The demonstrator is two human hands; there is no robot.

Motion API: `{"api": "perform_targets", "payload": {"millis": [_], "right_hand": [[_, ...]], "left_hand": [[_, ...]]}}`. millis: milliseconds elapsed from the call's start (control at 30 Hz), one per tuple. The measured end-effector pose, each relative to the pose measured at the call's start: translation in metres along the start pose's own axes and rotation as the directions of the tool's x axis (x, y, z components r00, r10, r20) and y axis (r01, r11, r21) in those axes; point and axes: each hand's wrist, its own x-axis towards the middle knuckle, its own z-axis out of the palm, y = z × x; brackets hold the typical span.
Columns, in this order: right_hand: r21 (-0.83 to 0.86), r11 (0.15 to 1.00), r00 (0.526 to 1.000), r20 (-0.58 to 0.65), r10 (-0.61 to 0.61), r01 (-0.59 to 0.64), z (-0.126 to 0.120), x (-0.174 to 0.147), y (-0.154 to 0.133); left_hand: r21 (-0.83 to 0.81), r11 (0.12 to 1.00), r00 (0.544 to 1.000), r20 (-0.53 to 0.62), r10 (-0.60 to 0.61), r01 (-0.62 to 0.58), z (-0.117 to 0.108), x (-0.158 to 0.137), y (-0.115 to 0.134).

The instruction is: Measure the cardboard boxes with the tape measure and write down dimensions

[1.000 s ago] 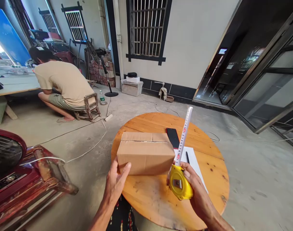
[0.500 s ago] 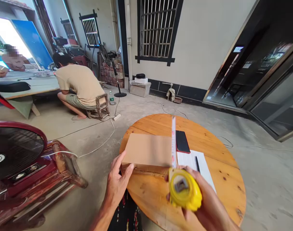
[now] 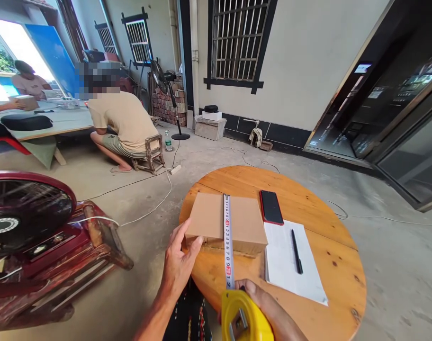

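Note:
A flat brown cardboard box [image 3: 205, 215] lies near the left side of the round wooden table [image 3: 322, 255]. My left hand [image 3: 182, 263] grips its near left corner, thumb at the front edge and fingers along the side. In my right hand [image 3: 267, 303] is a yellow tape measure [image 3: 244, 315], held low in front of the box. Its pulled-out blade [image 3: 227, 232] runs over the top of the box from the far edge and past the near edge to the case. Part of the case is cut off below.
Right of the box are a red-edged phone [image 3: 271, 207] and white paper [image 3: 290, 279] with a black pen [image 3: 297, 252]. A dark red fan [image 3: 27, 213] stands at left. Beyond, a person [image 3: 121, 121] sits on a small chair near another table; cables cross the floor.
My right hand has brought the tape measure left and toward me. Its blade, earlier up by the box's right edge, now crosses the box top. My left hand keeps its hold.

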Motion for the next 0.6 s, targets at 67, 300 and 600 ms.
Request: {"api": "perform_targets", "payload": {"millis": [67,300,600], "right_hand": [[-0.008,1.0,0.999,-0.041,0.0,-0.001,-0.002,0.0,0.004],[0.007,1.0,1.0,-0.022,0.002,-0.002,-0.005,0.009,0.01],[-0.284,0.957,0.97,0.244,0.01,0.061,-0.039,-0.004,0.012]], "left_hand": [[0.002,1.0,1.0,-0.003,-0.005,0.005,0.0,0.0,0.0],[0.002,1.0,1.0,-0.006,-0.005,0.005,0.001,0.0,0.003],[-0.087,0.996,0.995,-0.1,0.022,-0.031,-0.005,0.007,0.004]]}}
